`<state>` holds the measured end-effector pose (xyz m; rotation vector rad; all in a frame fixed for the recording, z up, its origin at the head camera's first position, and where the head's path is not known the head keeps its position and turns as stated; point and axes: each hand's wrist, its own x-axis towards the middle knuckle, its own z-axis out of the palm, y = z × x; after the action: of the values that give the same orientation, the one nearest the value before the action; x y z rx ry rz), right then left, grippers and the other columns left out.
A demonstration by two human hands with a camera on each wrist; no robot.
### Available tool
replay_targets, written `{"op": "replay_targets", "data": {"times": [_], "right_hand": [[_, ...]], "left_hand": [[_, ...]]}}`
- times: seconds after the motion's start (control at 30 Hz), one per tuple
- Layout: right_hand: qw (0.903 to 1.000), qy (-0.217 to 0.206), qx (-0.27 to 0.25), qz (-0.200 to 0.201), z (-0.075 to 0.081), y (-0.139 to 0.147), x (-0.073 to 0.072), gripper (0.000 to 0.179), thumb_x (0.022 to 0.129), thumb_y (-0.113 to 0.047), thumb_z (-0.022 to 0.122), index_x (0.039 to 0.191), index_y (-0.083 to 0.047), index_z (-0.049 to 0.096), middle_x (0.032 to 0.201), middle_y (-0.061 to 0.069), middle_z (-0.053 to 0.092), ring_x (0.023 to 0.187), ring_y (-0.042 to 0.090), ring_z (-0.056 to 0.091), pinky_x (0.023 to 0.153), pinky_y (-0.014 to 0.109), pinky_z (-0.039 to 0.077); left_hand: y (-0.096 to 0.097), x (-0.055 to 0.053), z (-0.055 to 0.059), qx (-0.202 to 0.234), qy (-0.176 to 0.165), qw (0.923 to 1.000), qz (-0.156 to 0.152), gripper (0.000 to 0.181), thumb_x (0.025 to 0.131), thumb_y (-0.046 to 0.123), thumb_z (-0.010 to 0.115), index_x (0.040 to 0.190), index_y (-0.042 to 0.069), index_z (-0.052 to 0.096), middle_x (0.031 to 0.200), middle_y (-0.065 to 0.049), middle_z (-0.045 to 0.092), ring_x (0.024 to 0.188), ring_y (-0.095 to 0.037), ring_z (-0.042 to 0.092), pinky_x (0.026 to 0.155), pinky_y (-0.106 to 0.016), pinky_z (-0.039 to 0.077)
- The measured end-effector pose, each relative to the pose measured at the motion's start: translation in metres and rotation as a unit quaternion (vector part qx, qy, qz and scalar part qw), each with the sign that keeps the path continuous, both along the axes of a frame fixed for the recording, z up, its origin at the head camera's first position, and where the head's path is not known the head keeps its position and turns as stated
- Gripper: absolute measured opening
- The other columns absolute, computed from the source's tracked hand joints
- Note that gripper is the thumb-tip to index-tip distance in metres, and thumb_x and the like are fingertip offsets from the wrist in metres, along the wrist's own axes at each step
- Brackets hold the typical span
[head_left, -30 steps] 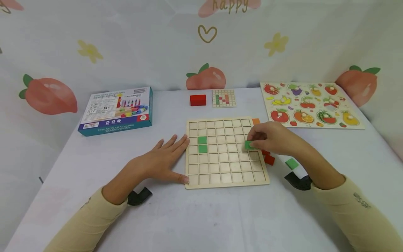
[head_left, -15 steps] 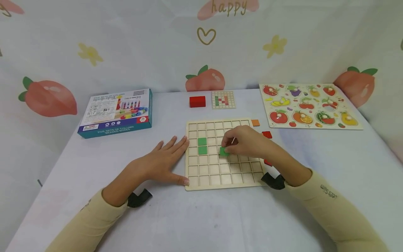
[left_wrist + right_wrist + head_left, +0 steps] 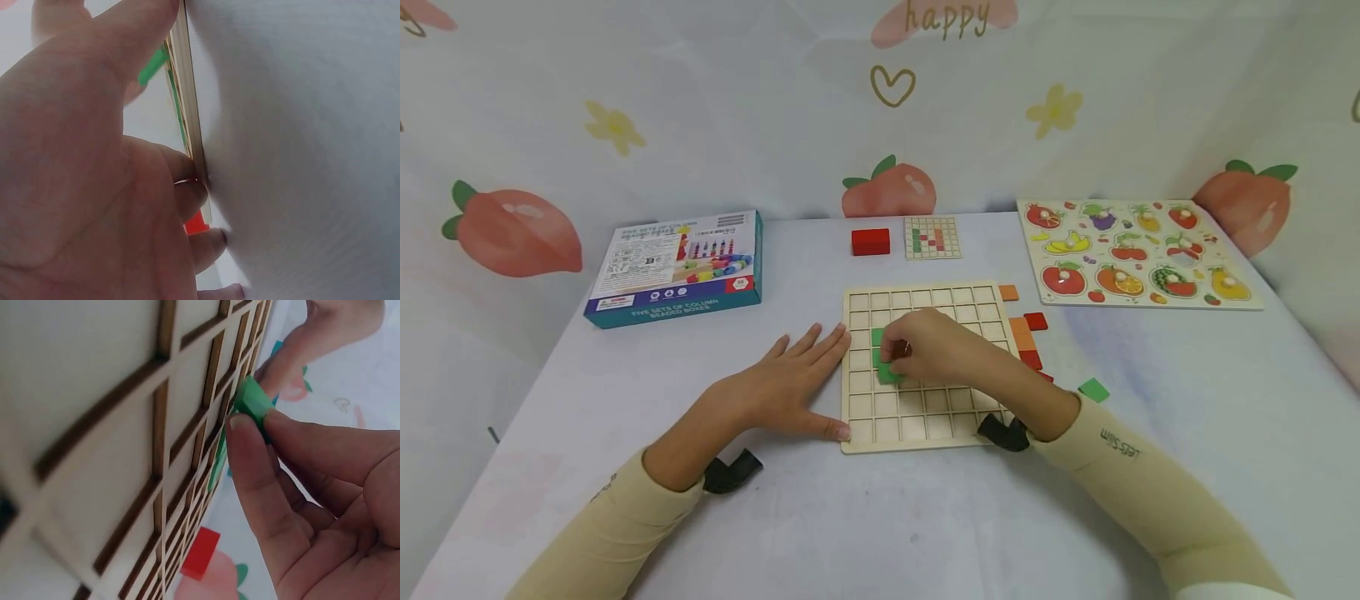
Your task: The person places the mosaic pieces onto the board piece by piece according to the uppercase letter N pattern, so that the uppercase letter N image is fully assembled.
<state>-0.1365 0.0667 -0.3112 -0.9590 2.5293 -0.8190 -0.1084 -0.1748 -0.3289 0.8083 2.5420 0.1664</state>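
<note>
My right hand (image 3: 936,350) pinches a green square tile (image 3: 255,405) between thumb and finger, low over the wooden grid board (image 3: 913,429). In the head view that tile is just below two green tiles (image 3: 877,337) set one under the other in the second column, partly covered by my fingers. The right wrist view shows it tilted, one edge close to the grid. My left hand (image 3: 782,392) lies flat on the table with fingers spread, its fingertips and thumb touching the board's left edge, as the board edge (image 3: 195,112) in the left wrist view also shows.
Orange tiles (image 3: 1022,333), red tiles (image 3: 1036,321) and a green tile (image 3: 1093,390) lie right of the board. Behind it are a red block (image 3: 870,242) and a small pattern card (image 3: 932,238). A toy box (image 3: 677,267) stands back left, a fruit puzzle (image 3: 1138,250) back right.
My right hand has carried the green tile leftward across the board, from its right side to the second column. The left hand has stayed at the board's edge.
</note>
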Motion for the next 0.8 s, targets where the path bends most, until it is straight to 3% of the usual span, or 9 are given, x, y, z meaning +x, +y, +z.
{"op": "replay_targets", "data": {"times": [0.33, 0.53, 0.8], "right_hand": [[0.9992, -0.001, 0.041, -0.005, 0.001, -0.011, 0.001, 0.017, 0.086, -0.004, 0.076, 0.074, -0.013, 0.067, 0.068, -0.007, 0.06, 0.069, 0.011, 0.054, 0.064, 0.026, 0.047], [0.9976, 0.015, 0.067, 0.001, 0.001, -0.011, 0.003, 0.012, 0.088, -0.007, 0.076, 0.078, -0.013, 0.073, 0.068, -0.008, 0.062, 0.068, 0.011, 0.054, 0.066, 0.025, 0.048], [0.9984, 0.034, 0.039, 0.023, -0.002, 0.0, 0.011, 0.008, 0.092, -0.006, 0.071, 0.09, -0.01, 0.079, 0.076, -0.008, 0.065, 0.073, 0.011, 0.056, 0.071, 0.025, 0.05]], "left_hand": [[0.0, 0.0, 0.002, -0.002, -0.002, 1.0, 0.0, 0.125, 0.074, 0.082, 0.061, 0.162, 0.014, 0.006, 0.168, -0.003, -0.002, 0.152, -0.035, -0.007, 0.115, -0.065, 0.001], [0.0, -0.001, 0.0, -0.001, -0.002, 1.0, 0.0, 0.126, 0.073, 0.083, 0.061, 0.163, 0.015, 0.006, 0.168, -0.002, -0.002, 0.152, -0.035, -0.007, 0.115, -0.065, 0.002], [0.0, 0.0, -0.001, -0.004, 0.0, 1.0, 0.004, 0.126, 0.072, 0.083, 0.062, 0.163, 0.015, 0.006, 0.168, -0.003, -0.001, 0.152, -0.035, -0.006, 0.115, -0.065, 0.002]]}}
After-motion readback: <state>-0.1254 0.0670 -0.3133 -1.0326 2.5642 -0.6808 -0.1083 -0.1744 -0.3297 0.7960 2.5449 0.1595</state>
